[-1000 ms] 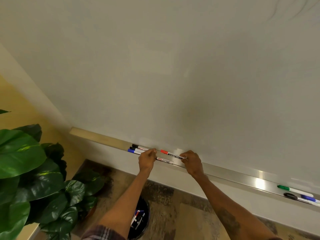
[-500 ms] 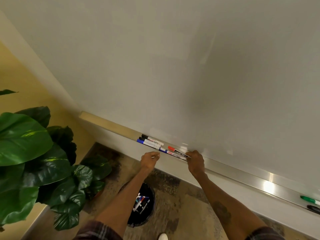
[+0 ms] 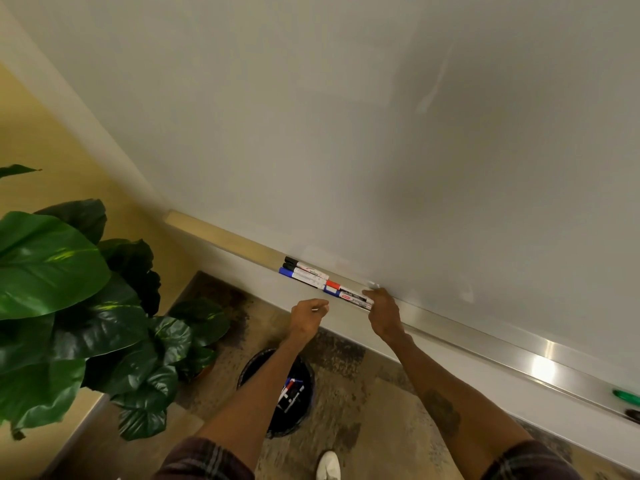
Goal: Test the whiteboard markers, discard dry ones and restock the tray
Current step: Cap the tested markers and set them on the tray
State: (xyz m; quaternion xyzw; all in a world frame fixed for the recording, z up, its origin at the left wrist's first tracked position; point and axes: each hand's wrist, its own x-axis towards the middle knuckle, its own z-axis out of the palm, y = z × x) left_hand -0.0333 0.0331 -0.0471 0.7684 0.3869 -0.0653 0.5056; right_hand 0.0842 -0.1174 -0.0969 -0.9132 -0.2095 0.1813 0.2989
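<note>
The right hand [image 3: 382, 315] has its grip curled on the ends of the red and blue markers [image 3: 348, 294], which lie in the tray [image 3: 485, 342] under the whiteboard [image 3: 346, 133]. The left hand [image 3: 310, 315] is curled just below the tray. I cannot tell if it holds something. I think this is restocking. Next, let go gently so nothing rolls off.

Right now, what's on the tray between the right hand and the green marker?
Nothing; head view shows bare tray from the right hand to the green marker.
</note>
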